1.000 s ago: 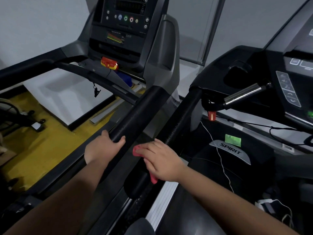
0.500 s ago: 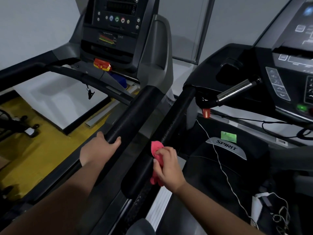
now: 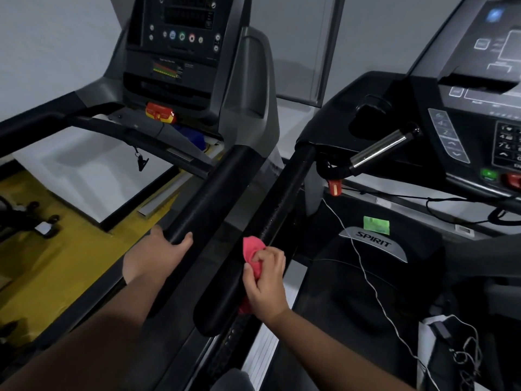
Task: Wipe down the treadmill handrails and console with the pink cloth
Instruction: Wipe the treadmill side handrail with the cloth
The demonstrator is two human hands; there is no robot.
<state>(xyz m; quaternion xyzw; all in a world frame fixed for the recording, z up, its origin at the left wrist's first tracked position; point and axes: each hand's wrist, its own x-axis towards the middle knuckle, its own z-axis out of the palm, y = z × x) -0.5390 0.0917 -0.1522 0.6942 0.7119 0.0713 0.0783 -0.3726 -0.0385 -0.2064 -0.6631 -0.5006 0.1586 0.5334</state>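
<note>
My right hand (image 3: 266, 283) grips the bunched pink cloth (image 3: 252, 253) against the black left handrail (image 3: 284, 198) of the right-hand treadmill, near the rail's lower end. My left hand (image 3: 158, 251) curls over the padded black right handrail (image 3: 214, 193) of the left-hand treadmill, thumb on top. The left treadmill's console (image 3: 183, 38) with round buttons stands at top centre. The right treadmill's console (image 3: 479, 114) with keypad fills the top right.
A chrome pulse grip (image 3: 383, 146) and a red safety key (image 3: 335, 187) jut out below the right console. White and black cables (image 3: 366, 275) trail across the SPIRIT motor cover (image 3: 375, 242). Yellow floor (image 3: 64, 255) and a wheeled base lie at left.
My right hand has shifted from lying flat across the rail to clutching the bunched cloth at the rail's side. The view has tilted slightly. My left hand keeps its hold.
</note>
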